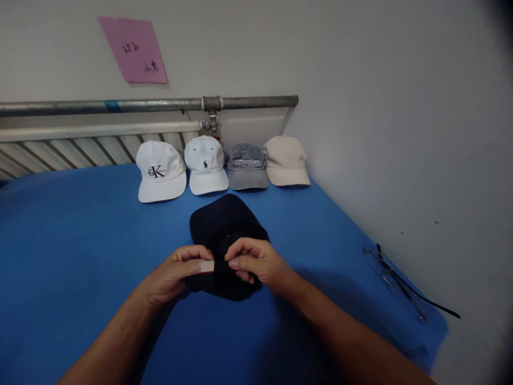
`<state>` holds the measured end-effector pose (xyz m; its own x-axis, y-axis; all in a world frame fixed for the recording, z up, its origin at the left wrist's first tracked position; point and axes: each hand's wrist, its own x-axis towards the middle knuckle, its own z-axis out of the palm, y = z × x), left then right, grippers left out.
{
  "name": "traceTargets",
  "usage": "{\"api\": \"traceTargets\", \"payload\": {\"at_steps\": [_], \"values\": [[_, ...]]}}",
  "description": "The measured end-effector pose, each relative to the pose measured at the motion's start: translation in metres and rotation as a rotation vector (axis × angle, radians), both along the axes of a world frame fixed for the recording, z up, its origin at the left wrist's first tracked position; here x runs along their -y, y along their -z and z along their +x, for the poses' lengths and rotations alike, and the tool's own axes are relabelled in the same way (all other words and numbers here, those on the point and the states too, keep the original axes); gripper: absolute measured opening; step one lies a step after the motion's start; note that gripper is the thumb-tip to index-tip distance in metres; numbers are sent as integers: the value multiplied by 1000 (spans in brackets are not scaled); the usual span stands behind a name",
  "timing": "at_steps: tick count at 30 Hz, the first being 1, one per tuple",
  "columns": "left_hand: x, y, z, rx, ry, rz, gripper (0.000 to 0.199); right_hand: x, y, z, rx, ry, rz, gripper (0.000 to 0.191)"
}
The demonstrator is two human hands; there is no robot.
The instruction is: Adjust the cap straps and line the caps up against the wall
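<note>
A dark baseball cap (224, 216) is held between my two hands above the blue table, its brim pointing away from me. With thumb and fingers pinched, my left hand (174, 271) grips the cap's back strap beside a small pale patch (207, 266). My right hand (260, 263) pinches the dark strap just to the right of that patch, its fingers curled. The fingertips of both hands are a short gap apart. The cap's dark fabric hides the detail of the strap's fastening.
Along the back stand a white cap with letters (162, 170), a white cap with a small emblem (206, 166), a grey cap (247, 168) and a beige cap (286, 160). Eyeglasses (396, 280) lie at the right edge of the blue surface (80, 256). Behind are a radiator (80, 151) and a metal pipe (160, 105).
</note>
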<state>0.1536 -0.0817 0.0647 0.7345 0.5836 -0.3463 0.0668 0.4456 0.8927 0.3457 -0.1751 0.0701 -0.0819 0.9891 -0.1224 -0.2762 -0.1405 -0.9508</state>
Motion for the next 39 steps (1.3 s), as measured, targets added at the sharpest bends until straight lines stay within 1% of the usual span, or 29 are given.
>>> {"api": "traceTargets", "payload": {"at_steps": [3, 10, 17, 22, 31, 35, 39], "values": [[1, -1, 0, -6, -11, -6, 27, 0, 1, 1, -7, -14, 6, 10], [2, -1, 2, -10, 12, -20, 28, -1, 7, 1, -7, -23, 11, 11], [1, 3, 1, 16, 13, -18, 28, -1, 5, -1, -16, 9, 6, 12], [1, 2, 0, 32, 26, -34, 27, -1, 4, -1, -10, 32, -2, 11], [2, 2, 1, 43, 36, -37, 27, 0, 1, 0, -4, 1, 6, 8], [1, 3, 2, 49, 32, -46, 27, -1, 4, 1, -20, -31, 15, 8], [1, 5, 3, 51, 41, -60, 28, -2, 7, 0, -35, -30, 16, 9]]}}
